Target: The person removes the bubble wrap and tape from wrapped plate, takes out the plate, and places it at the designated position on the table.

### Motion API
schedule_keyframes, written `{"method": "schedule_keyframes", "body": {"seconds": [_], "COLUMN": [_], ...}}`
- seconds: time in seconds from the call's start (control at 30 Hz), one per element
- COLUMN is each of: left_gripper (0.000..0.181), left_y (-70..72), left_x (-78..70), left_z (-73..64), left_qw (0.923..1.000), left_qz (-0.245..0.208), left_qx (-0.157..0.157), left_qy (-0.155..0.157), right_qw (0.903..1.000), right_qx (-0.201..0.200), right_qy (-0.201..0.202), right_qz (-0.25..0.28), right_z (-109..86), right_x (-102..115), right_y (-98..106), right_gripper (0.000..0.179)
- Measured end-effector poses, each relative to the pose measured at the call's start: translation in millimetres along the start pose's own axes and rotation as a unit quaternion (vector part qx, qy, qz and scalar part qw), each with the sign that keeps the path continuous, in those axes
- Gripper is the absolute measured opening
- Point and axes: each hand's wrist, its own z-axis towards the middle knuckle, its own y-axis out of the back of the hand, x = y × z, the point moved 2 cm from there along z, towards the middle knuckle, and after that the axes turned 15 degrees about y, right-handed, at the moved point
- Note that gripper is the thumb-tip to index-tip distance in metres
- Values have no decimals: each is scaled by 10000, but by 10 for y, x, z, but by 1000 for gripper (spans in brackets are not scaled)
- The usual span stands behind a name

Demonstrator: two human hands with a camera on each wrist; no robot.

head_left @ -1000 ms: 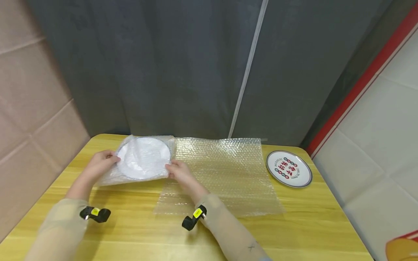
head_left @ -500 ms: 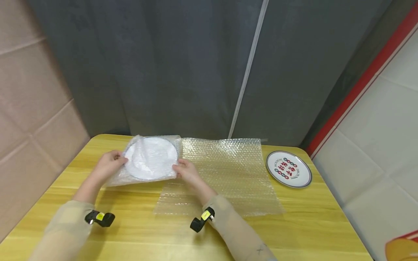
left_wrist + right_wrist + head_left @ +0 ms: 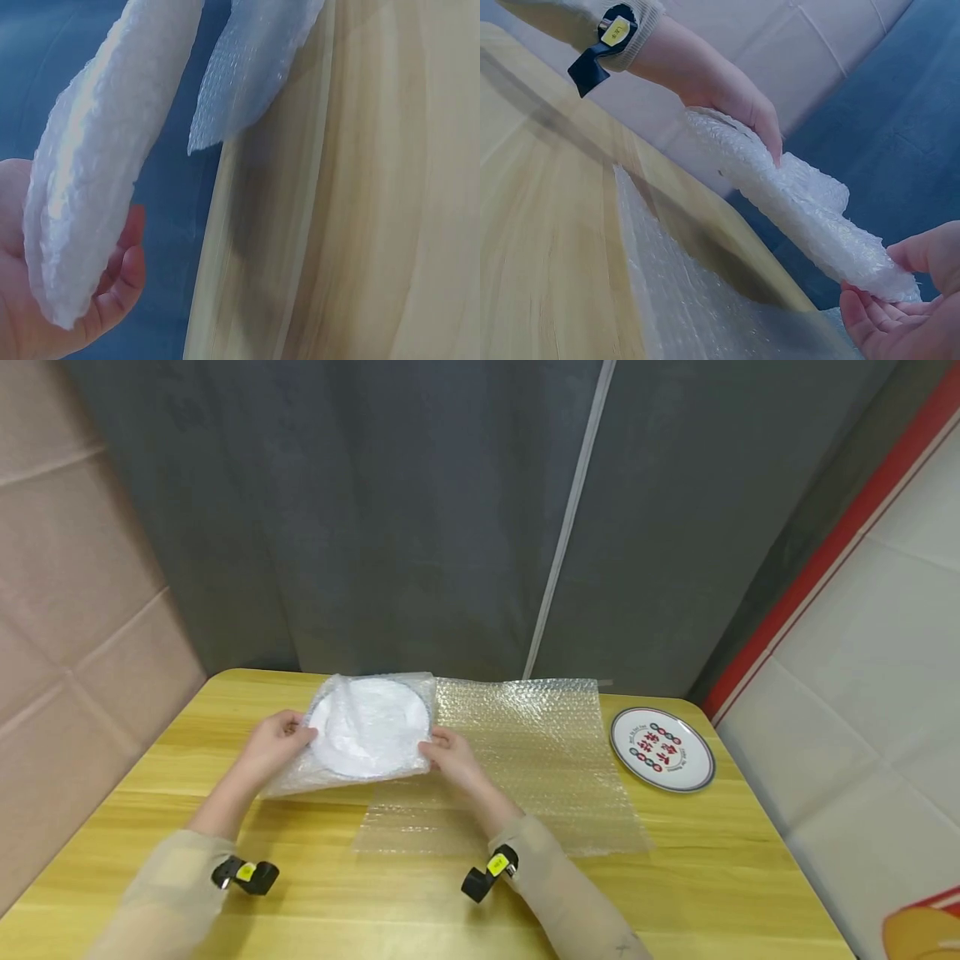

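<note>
Both hands hold a white plate wrapped in bubble wrap (image 3: 371, 727) above the table, as the right wrist view shows. The left hand (image 3: 273, 747) grips its left edge, thumb on top and fingers beneath. At the opposite edge the right hand (image 3: 453, 760) pinches the wrap between thumb and fingers; in the right wrist view that hand (image 3: 915, 300) curls under the bundle's end. Below and to the right lies a flat sheet of bubble wrap (image 3: 525, 760), partly covered by the bundle and right forearm. The left wrist view gives the bundle (image 3: 112, 150) edge-on.
A white plate with red lettering and a dark rim (image 3: 662, 749) lies at the table's right side. The wooden table (image 3: 360, 893) backs onto a dark grey curtain (image 3: 405, 527). Pale panels (image 3: 90, 593) flank the left, and a white wall with a red stripe the right.
Both hands have carried the wrapped plate steadily to the right, so it now overlaps more of the flat sheet's left part. The sheet and the lettered plate have stayed put.
</note>
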Motion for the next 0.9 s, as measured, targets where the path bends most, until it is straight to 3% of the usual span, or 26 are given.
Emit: {"method": "schedule_keyframes", "body": {"seconds": [0.57,0.9], "left_gripper": [33,37], "left_y": [-317,-571], "left_x": [-203,-332], "left_z": [-50,-107], "left_qw": [9992,9980], "left_qz": [-280,-409], "left_qx": [205,469], "left_qy": [-216,-131], "right_qw": [9995,9990], "right_qx": [-103,-238], "right_qy": [43,195], "right_qz": [-286,-332], "right_z": [-152,-295], "right_x": [51,30], "right_y": [410,684], "right_gripper": [50,47]}}
